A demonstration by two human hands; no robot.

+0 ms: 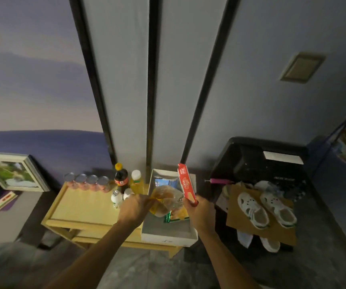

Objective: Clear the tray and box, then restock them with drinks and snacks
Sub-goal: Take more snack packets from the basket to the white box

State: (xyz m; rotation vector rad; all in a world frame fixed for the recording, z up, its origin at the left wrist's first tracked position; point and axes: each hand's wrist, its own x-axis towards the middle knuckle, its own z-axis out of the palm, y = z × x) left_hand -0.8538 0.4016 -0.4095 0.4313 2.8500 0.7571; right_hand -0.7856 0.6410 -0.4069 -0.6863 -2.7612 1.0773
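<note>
A pale wooden tray [80, 211] carries several cans [87, 181], a dark cola bottle [121, 177], a yellow juice bottle [136, 181] and two small white bottles [116, 198] along its far side. To its right lies a white box [168, 231] with snack packets [175, 215] inside. My left hand [135, 208] grips a clear bag of bread [165, 200] over the box. My right hand [199, 209] holds a long red snack box [185, 184] upright above the box's right edge.
A black case [257, 159] stands at the right, with white clogs [265, 205] on a brown cardboard sheet [261, 226] in front of it. A framed picture [13, 172] leans at the left. The wall with dark vertical strips [152, 101] is behind the tray.
</note>
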